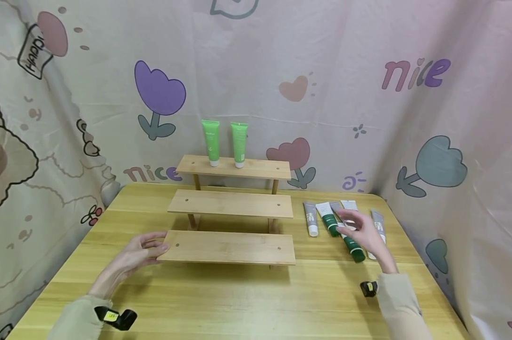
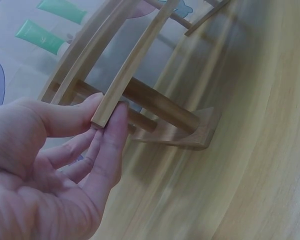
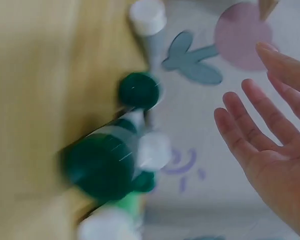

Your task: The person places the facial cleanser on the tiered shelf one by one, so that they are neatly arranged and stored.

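Observation:
A three-tier wooden rack point(image 1: 230, 204) stands on the table. My left hand point(image 1: 138, 252) pinches the left end of its lowest board point(image 2: 135, 60), thumb on top and fingers beneath. Two light green tubes point(image 1: 239, 144) stand caps down on the top board. At the right of the rack, my right hand point(image 1: 362, 231) is over a group of lying tubes, its fingers spread and nothing held. Among them are green-and-white tubes with dark green caps point(image 3: 100, 165) and grey tubes with white caps point(image 1: 311, 219). The right hand partly hides some of them in the head view.
The wooden table point(image 1: 239, 302) extends in front of the rack. A printed curtain point(image 1: 336, 56) hangs close behind the table and along both sides. Another grey tube point(image 1: 378, 224) lies at the right edge of the group.

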Demonstrator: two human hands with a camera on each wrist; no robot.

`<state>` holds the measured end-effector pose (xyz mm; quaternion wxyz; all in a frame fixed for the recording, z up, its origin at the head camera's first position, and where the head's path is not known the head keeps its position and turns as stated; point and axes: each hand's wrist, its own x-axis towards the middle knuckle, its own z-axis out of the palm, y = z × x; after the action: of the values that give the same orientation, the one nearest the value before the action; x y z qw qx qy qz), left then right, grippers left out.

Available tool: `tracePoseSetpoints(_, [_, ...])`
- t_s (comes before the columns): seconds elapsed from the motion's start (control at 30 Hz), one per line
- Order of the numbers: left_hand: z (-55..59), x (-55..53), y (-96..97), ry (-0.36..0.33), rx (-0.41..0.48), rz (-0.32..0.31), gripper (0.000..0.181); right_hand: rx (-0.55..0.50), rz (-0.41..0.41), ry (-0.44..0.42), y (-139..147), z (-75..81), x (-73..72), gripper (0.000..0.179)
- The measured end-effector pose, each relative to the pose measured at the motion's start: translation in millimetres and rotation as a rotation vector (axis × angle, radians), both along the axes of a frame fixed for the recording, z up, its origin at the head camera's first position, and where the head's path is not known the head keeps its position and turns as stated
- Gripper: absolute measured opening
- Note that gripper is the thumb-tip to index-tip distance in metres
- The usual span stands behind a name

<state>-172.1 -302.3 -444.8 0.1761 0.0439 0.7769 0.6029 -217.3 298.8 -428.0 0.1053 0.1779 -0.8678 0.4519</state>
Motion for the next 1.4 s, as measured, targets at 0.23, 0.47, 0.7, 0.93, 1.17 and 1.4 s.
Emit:
tracePoseSetpoints(0.23, [-0.6,1.4,-0.4,0.001,0.006,-0.009,0.07,0.08,-0.091,-0.032,28,-27.0,14.4,0.044])
tracePoseSetpoints(0.47, [0.7,0.5,0.1,-0.02,0.016,0.009,0.072,0.128,-0.126,-0.083,38,-39.1,16.9,0.047])
tracePoseSetpoints(0.7, [1.5,1.7,0.9,-0.017,0.006,0.01,0.073,0.151,-0.104,-0.115,36,-41.7,19.2,0.053])
tracePoseSetpoints(0.93, [1.8,1.9,0.7,-0.01,0.007,0.005,0.072,0.18,-0.07,-0.123,38,-46.0,16.7,0.057])
tracePoseSetpoints(1.17, [1.5,2.6,1.2,-0.006,-0.006,0.013,0.072,0.174,-0.082,-0.16,37,-46.8,16.0,0.06])
tracePoseSetpoints(1.4, [1.3,2.8,1.5,-0.01,-0.008,0.02,0.072,0.245,-0.144,-0.195,37,-44.4,18.2,0.061])
